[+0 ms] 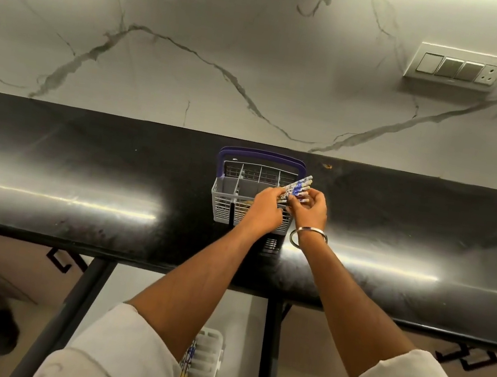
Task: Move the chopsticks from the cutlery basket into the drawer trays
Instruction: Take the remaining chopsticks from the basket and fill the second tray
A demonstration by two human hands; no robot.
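Both arms are reaching forward over the cutlery basket [239, 196], the left hand [265, 208] and right hand [310, 209] curling fingers together around the chopsticks [297, 189] above it.

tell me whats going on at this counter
A person is emptying a grey cutlery basket on the black counter. Both hands are at a bunch of blue-patterned chopsticks above it: the left hand grips them and the right hand pinches their ends. Below, a white drawer tray already holds some chopsticks.
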